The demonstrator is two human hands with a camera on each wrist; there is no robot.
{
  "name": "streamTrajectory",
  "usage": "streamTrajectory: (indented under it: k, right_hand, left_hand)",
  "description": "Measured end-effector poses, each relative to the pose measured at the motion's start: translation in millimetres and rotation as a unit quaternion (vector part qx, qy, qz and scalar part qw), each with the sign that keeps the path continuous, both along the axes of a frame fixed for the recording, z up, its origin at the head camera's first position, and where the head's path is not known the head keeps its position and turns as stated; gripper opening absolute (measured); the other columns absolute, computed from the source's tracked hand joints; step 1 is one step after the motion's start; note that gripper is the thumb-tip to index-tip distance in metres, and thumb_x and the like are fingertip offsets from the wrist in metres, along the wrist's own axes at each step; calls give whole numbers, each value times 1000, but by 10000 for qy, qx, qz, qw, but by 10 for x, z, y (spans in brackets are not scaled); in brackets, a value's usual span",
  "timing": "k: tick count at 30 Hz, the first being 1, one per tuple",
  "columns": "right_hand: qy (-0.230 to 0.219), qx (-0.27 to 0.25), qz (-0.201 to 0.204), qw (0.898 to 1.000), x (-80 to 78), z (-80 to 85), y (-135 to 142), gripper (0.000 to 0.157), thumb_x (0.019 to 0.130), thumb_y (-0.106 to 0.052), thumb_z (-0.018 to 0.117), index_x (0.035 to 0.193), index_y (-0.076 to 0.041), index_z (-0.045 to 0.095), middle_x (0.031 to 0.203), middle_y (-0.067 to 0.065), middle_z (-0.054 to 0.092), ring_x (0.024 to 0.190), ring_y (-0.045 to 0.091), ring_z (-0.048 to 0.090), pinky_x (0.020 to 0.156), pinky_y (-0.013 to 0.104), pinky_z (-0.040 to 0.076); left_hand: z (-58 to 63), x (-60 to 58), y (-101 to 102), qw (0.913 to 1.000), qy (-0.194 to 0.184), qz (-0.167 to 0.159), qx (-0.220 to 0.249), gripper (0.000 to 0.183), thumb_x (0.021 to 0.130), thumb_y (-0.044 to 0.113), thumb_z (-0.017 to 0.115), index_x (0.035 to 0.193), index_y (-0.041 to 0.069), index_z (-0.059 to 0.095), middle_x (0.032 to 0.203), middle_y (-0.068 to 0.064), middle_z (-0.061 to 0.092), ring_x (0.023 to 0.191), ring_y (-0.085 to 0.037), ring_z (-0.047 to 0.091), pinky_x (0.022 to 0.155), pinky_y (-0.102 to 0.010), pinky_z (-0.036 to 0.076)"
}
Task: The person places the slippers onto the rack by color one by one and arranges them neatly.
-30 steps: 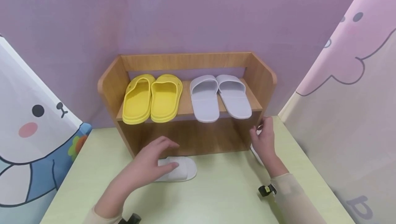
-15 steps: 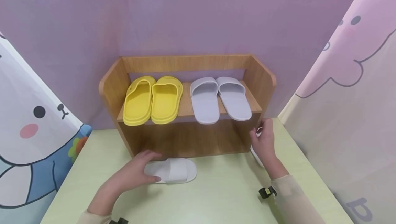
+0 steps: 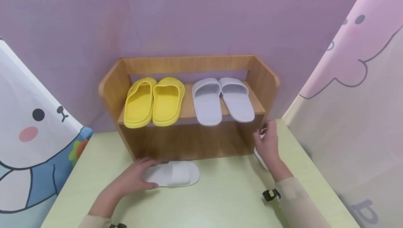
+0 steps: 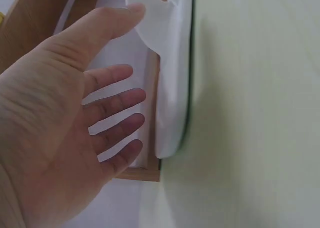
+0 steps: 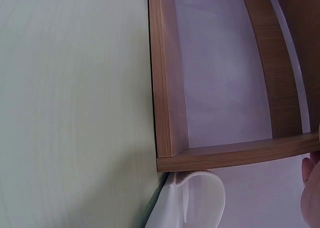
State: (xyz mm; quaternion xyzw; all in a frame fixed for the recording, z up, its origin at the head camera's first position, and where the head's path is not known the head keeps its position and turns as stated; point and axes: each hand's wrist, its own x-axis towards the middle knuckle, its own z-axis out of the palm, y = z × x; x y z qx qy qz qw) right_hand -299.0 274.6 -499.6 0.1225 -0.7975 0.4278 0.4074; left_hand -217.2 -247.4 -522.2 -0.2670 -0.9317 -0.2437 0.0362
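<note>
A white slipper (image 3: pixel 181 173) lies sideways on the tabletop before the shoe rack (image 3: pixel 189 65), its toe to the right. My left hand (image 3: pixel 133 177) is spread around its heel end, thumb on the near side and fingers on the rack side. In the left wrist view the fingers are apart and the thumb overlaps the slipper (image 4: pixel 172 102). My right hand (image 3: pixel 267 144) pinches the front edge of the rack's right side panel (image 5: pixel 240 155). Beside that panel, partly hidden by this hand, lies another white slipper (image 5: pixel 200 203).
Yellow clogs (image 3: pixel 154 103) and pale lilac slides (image 3: pixel 221 100) stand in pairs on the upper shelf. The rack backs onto a purple curtain (image 3: pixel 189 14). Printed cloths close in the left and right sides of the pale tabletop (image 3: pixel 214 200).
My left hand has come down and moved left, from over the slipper's strap to around its heel. The right hand, the rack and the slippers have kept their places.
</note>
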Motion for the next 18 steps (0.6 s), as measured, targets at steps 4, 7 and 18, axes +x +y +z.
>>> streamTrajectory:
  k: [4, 7, 18]
  right_hand:
    - [31, 4, 21, 10000, -1, 8, -8, 39, 84, 18, 60, 120, 10, 48, 110, 23, 54, 95, 24, 56, 75, 39, 50]
    - [27, -18, 37, 10000, -5, 18, -14, 38, 84, 18, 60, 120, 10, 48, 110, 23, 54, 95, 24, 56, 75, 39, 50]
    - [33, 24, 15, 10000, 13, 25, -19, 39, 85, 19, 60, 121, 11, 48, 110, 24, 54, 95, 24, 55, 75, 39, 50]
  left_hand:
    - [-51, -7, -31, 9996, -255, 135, 56, 80, 77, 51, 98, 143, 14, 72, 136, -6, 70, 129, -38, 64, 109, -63, 54]
    - [-90, -14, -52, 9988, -427, 221, 108, 82, 77, 53, 98, 143, 11, 70, 140, -11, 68, 132, -42, 62, 111, -65, 52]
    - [-273, -73, -96, 9999, -111, 11, 30, 85, 71, 50, 101, 142, 11, 74, 130, -9, 66, 119, -31, 63, 104, -59, 56]
